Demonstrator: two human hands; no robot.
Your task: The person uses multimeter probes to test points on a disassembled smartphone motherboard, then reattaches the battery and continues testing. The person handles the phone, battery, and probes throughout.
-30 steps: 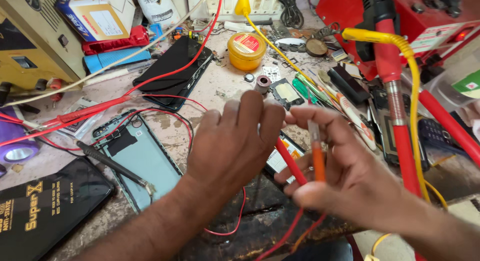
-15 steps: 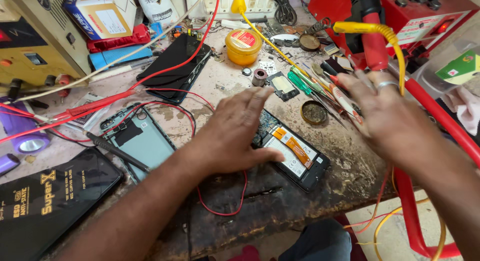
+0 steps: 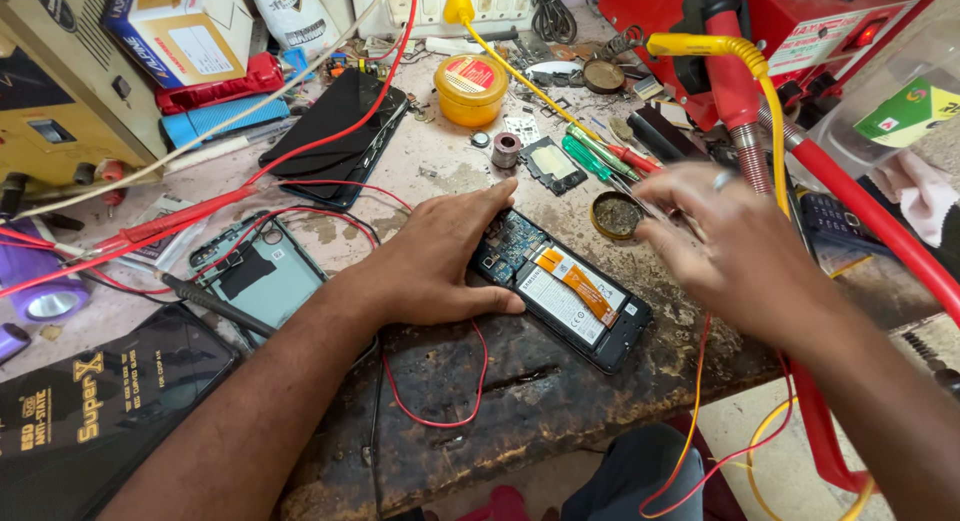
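An opened black phone (image 3: 585,303), with its battery and an orange flex strip showing, lies on the worn bench. My left hand (image 3: 435,261) lies on the phone's left end, fingers along the far edge and thumb along the near edge, holding it down. My right hand (image 3: 735,236) is blurred and hovers to the right of the phone, its fingertips next to a small round tin (image 3: 617,214) and a row of screwdrivers (image 3: 600,161). A thin metal tool (image 3: 630,191) reaches its fingertips; whether they grip it is unclear.
A teal back cover (image 3: 265,271) and a black screen panel (image 3: 340,131) lie to the left, crossed by red test leads (image 3: 170,221). A yellow paste tin (image 3: 472,86) stands at the back. A red machine (image 3: 800,31) and red hose (image 3: 860,216) fill the right side.
My right hand, which held an orange-handled tool over the phone, has swung right to the tools. My left hand came down and now rests on the phone.
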